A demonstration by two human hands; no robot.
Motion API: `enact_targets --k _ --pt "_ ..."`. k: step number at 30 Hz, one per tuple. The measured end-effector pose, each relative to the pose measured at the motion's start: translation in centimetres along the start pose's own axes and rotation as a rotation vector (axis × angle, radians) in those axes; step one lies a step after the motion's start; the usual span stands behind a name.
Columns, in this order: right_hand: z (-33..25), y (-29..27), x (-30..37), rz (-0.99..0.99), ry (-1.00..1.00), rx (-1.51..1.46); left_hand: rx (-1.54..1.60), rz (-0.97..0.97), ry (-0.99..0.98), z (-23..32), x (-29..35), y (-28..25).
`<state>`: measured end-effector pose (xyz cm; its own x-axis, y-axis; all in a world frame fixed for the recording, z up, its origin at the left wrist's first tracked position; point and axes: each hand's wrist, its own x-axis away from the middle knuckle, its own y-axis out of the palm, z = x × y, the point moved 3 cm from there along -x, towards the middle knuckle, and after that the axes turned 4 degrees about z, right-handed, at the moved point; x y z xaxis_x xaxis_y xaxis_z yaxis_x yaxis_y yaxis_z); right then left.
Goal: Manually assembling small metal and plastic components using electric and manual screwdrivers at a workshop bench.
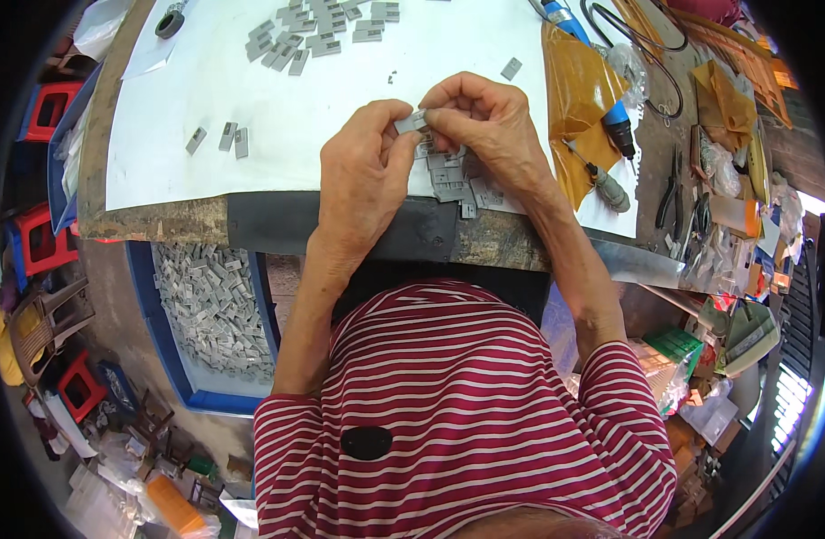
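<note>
Between the fingertips of both hands, just above the near edge of the white-covered table, is a small grey rectangular block [410, 122]. My left hand [369, 157] pinches its left end with thumb and forefinger. At the right end, the thumb and fingers of my right hand [484, 121] are closed on it. Beneath my hands lies a pile of similar grey pieces [450, 178], partly covered by the right hand. Several more grey blocks [323, 25] are grouped at the far side, and a few loose ones [227, 136] rest to the left.
A blue tray [195, 398] full of grey pieces stands below the table's left front. On the right are a blue power screwdriver [617, 126], brown wrapping [579, 99], a grey-handled screwdriver [608, 190], pliers [671, 193] and black cable [678, 85]. Red stools [80, 382] stand at left.
</note>
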<state>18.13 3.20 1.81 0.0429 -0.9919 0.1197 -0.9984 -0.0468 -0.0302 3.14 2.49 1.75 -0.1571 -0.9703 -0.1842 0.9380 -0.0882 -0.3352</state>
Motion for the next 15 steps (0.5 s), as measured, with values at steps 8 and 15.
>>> enact_targets --k 8,15 --pt "-0.2 -0.5 -0.4 0.048 -0.100 0.036 -0.121 0.064 0.092 -0.9 -0.3 -1.4" --pt "-1.3 -2.8 -0.4 0.124 -0.214 0.078 -0.219 0.104 0.112 -1.8 -0.6 -3.3"
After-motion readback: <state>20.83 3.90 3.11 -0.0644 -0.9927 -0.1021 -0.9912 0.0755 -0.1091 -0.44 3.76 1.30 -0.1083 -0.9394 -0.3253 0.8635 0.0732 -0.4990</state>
